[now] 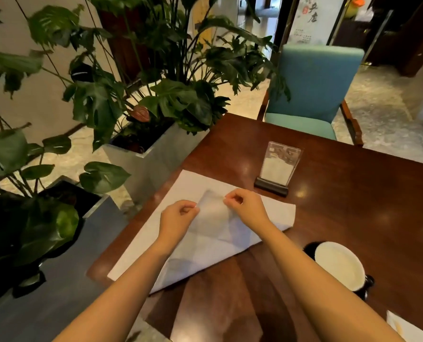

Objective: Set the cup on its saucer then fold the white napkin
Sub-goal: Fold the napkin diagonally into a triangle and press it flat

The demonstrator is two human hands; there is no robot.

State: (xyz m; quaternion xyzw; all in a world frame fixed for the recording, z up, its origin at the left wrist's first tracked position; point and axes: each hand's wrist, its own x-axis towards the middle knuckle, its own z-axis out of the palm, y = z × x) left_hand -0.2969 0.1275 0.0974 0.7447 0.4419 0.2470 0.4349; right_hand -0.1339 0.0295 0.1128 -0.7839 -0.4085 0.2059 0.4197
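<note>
A dark wood counter (353, 193) stands beside grey planters (151, 164) of broad-leaved plants (170, 95). A teal chair (314, 82) faces it. The floor (378, 99) is pale marble, the wall (7, 38) beige. Light glints on the counter.

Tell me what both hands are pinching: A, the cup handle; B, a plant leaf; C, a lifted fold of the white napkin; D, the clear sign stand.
C: the left hand and right hand each pinch the lifted fold of the white napkin, while the cup sits untouched to the right.
</note>
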